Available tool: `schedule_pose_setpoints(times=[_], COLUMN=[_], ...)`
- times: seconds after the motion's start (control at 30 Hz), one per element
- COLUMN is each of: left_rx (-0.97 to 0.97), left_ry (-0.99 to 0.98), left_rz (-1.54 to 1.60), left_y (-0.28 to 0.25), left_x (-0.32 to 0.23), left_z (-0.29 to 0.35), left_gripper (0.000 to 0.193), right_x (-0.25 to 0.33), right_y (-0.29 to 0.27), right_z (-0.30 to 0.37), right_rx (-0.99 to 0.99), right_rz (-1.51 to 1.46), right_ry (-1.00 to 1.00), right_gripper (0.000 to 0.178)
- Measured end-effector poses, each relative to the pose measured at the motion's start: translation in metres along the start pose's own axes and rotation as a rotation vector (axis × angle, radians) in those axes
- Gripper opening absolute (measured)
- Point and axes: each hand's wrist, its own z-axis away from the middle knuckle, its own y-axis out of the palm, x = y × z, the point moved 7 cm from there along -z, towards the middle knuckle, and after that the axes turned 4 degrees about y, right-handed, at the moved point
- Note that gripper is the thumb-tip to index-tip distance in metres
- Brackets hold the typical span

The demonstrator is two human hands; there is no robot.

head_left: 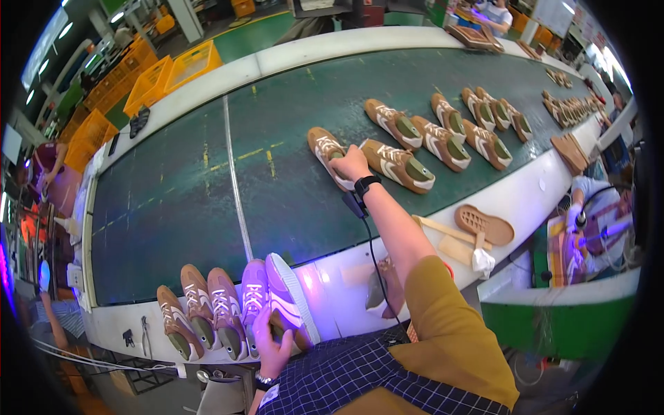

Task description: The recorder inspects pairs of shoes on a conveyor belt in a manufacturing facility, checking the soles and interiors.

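Note:
My right hand point(351, 164) reaches out over the green conveyor belt point(173, 173), closed on the opening of a tan sneaker point(322, 144) with white laces. Close to my body, my left hand point(274, 344) grips the heel end of another sneaker point(288, 294), tilted on its side so its white sole faces right. Purple light tints that shoe and the laced sneaker point(253, 294) beside it. Further left, several tan sneakers point(196, 297) stand in a row on the white ledge. Part of the held heel is hidden by my fingers.
Several tan sneakers point(443, 142) sit on the belt to the right. A loose brown sole point(484, 225) and a wooden piece point(453, 234) lie on the near ledge. A black cable point(377, 266) hangs by my right arm. Yellow crates point(194, 63) stand at far left.

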Motion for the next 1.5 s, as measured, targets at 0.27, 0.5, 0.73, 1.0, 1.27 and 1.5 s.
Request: schedule_pose_setpoints(times=[0.27, 0.5, 0.73, 1.0, 1.27, 1.5], left_rx=[0.204, 0.086, 0.315, 0.229, 0.294, 0.39], left_ry=[-0.909, -0.809, -0.931, -0.309, -0.359, -0.679], left_rz=[0.438, 0.769, 0.656, 0.141, 0.303, 1.274], left_y=[0.02, 0.042, 0.06, 0.057, 0.082, 0.058], left_x=[0.06, 0.051, 0.059, 0.041, 0.004, 0.021], left_z=[0.087, 0.036, 0.031, 0.001, -0.036, -0.026], left_gripper=[0.059, 0.057, 0.06, 0.069, 0.085, 0.073], right_x=[-0.034, -0.054, -0.028, -0.024, -0.093, -0.094], right_y=[0.044, 0.044, -0.019, -0.122, -0.1, -0.073], right_z=[-0.054, -0.045, 0.078, 0.239, 0.33, 0.364], right_rx=[0.001, 0.343, 0.772, 0.676, 0.452, 0.457], right_rz=[0.034, -0.358, -1.114, -1.453, -1.454, -1.425], right_ry=[0.014, 0.199, 0.228, 0.152, 0.245, 0.362], right_gripper=[0.057, 0.039, 0.034, 0.053, 0.064, 0.068])
